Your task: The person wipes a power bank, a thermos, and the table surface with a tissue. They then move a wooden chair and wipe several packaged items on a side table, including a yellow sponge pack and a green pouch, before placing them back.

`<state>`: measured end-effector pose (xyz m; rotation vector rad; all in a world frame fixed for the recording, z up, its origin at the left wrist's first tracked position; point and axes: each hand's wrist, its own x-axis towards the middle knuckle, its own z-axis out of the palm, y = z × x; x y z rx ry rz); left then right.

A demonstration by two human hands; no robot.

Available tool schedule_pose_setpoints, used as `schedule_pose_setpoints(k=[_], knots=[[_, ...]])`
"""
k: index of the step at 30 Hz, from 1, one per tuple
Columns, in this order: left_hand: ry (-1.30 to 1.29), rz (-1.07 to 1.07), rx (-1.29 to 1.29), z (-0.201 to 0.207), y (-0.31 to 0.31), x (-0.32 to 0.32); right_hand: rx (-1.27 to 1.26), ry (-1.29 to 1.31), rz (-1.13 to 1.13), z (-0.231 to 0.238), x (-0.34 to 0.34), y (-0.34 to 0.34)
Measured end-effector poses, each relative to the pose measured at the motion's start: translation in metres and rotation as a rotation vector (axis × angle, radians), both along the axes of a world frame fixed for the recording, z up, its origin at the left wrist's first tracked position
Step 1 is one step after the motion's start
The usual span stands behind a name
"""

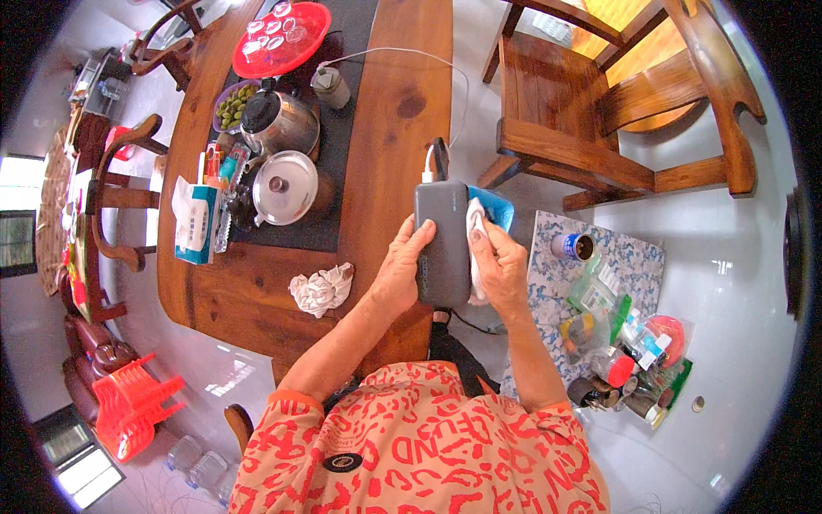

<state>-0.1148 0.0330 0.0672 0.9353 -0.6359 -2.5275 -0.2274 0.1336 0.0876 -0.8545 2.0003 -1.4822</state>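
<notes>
A dark grey power bank (441,248) is held upright before me, above the table's right edge. My left hand (401,261) grips its left side, thumb resting on the broad face. Pinched in my right hand (502,267) is a white cloth (476,244), pressed along the power bank's right edge. A white plug (429,163) and a black one (440,157) stick up from the top end, and a thin white cable (462,94) loops away toward the far side of the table. Another crumpled white cloth (321,289) lies on the wood left of my left forearm.
The wooden table (394,146) bears a steel kettle (282,124), a lidded pot (285,187), a tissue box (196,221), a bowl of green fruit (235,104) and a red tray (312,34) of small glasses. A blue container (497,207) shows behind the cloth. Wooden chairs (556,94) and a cluttered low stand (548,283) are right.
</notes>
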Motion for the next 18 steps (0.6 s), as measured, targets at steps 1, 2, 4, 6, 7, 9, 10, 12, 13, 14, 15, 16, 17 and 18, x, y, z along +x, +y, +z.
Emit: schedule_pose_setpoints(k=[1, 2, 4, 6, 7, 9, 10, 12, 13, 14, 15, 16, 17, 18], knots=[[0.032, -0.006, -0.029, -0.003, -0.004, -0.001, -0.028, -0.121, 0.020, 0.000, 0.000, 0.002], [0.055, -0.009, -0.015, -0.004, -0.008, -0.002, 0.003, -0.231, 0.052, 0.001, -0.001, 0.005], [0.103, -0.015, 0.012, -0.004, -0.014, -0.005, 0.065, -0.451, 0.116, 0.002, -0.004, 0.012], [0.090, -0.009, -0.013, -0.004, -0.017, -0.009, 0.048, -0.336, 0.075, 0.002, 0.003, 0.013], [0.089, -0.011, -0.014, -0.005, -0.018, -0.010, 0.082, -0.235, 0.092, 0.000, 0.003, 0.017], [0.068, -0.001, -0.034, -0.008, -0.025, -0.013, 0.092, 0.034, 0.133, 0.001, 0.004, 0.018], [0.047, 0.009, -0.047, -0.011, -0.026, -0.014, 0.111, 0.100, 0.144, 0.000, 0.006, 0.019], [-0.033, 0.049, -0.101, -0.017, -0.032, -0.016, 0.141, 0.232, 0.164, -0.003, 0.011, 0.020], [-0.092, 0.080, -0.139, -0.021, -0.035, -0.019, 0.182, 0.295, 0.170, -0.004, 0.012, 0.020], [-0.150, 0.110, -0.174, -0.024, -0.037, -0.022, 0.173, 0.288, 0.148, -0.005, 0.013, 0.016], [-0.187, 0.124, -0.201, -0.025, -0.041, -0.024, 0.165, 0.280, 0.126, -0.005, 0.015, 0.012], [-0.195, 0.127, -0.243, -0.027, -0.046, -0.026, 0.156, 0.271, 0.105, -0.007, 0.015, 0.006], [-0.202, 0.128, -0.285, -0.029, -0.050, -0.028, 0.129, 0.275, 0.118, -0.011, 0.013, 0.000], [-0.210, 0.129, -0.326, -0.031, -0.055, -0.030, 0.131, 0.255, 0.115, -0.014, 0.012, -0.007]])
